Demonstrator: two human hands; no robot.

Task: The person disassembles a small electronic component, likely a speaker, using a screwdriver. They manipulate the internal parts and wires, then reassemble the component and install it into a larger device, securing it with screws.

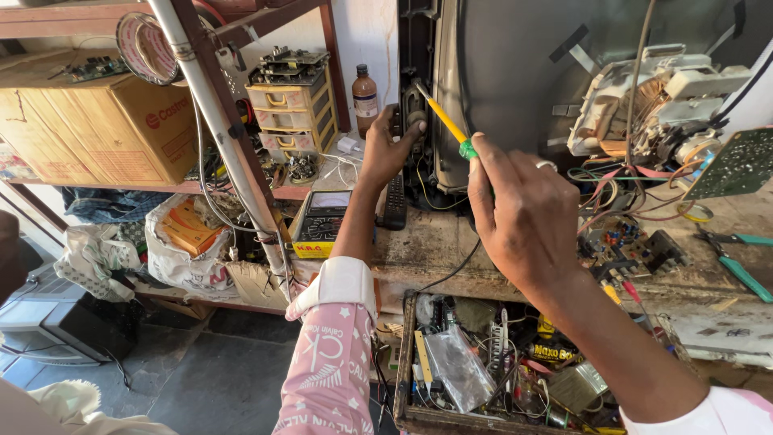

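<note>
My right hand [519,213] grips a screwdriver [445,121] with a yellow shaft and green handle, its tip pointing up-left at the black side frame [415,48] of an opened tube television [515,72]. My left hand [386,147] reaches forward and presses against the same frame corner, fingers curled around a small part there. A black remote [394,201] lies on the bench just below my left wrist. Both sleeves are pink with white cuffs.
A yellow analog multimeter [320,225] sits at the bench's left end beside a brown bottle [364,101] and small parts drawers [291,101]. A circuit board [737,165], tangled wires and green-handled pliers [737,258] lie right. An open drawer [407,354] of parts is below.
</note>
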